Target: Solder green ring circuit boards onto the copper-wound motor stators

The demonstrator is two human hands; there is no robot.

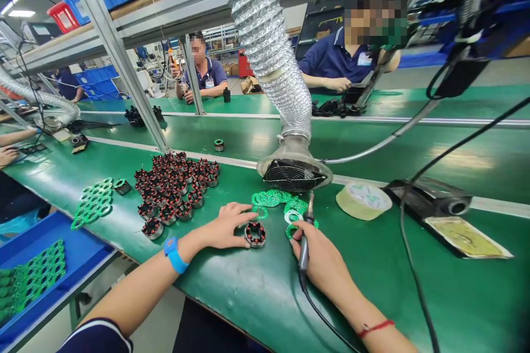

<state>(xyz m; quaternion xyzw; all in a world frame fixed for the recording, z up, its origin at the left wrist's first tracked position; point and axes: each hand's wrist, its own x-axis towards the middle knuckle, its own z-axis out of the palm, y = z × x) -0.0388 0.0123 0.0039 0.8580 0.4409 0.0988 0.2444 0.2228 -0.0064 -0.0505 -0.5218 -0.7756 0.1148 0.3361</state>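
Observation:
My left hand (227,227), with a blue band on its wrist, is around a black and red ring-shaped motor stator (255,235) on the bench. Its thumb is against the near left side and its forefinger reaches along the far side. In my right hand (321,251) is a soldering iron (304,251), its tip pointing up and away. The thumb and forefinger of that hand also touch a green ring-shaped circuit board (290,231). Beyond both hands lies a spread of similar green rings (271,197).
Many wound stators (174,190) crowd the bench at left, beside a green board panel (93,203). A fume duct (293,168) hangs ahead. To the right are a tape roll (363,201), a black iron stand (434,198) and a yellow sponge (466,236). Co-workers sit across the bench.

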